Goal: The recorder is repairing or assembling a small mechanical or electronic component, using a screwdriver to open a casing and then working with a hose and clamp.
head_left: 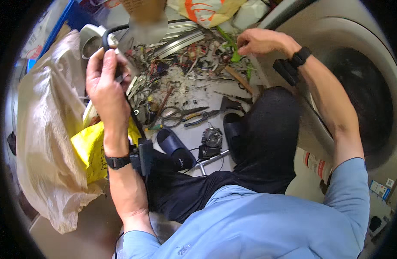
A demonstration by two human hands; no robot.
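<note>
"Well, your left hand [106, 80] pinches the black cord [105, 39] between thumb and fingers, at the far left, just beside the white housing [91, 31]. Do your hands meet?"

"No, you hold them well apart. Your right hand [262, 42] is at the far right, fingers curled near the green strip [236, 56]; whether you grip anything there, I can't tell."

"So your step seems to be holding that cord up and handling it."

"Apparently. Your next move probably calls for a steady left pinch, with the cord kept from snagging on the metal strips [181, 42] lying right of it."
</note>
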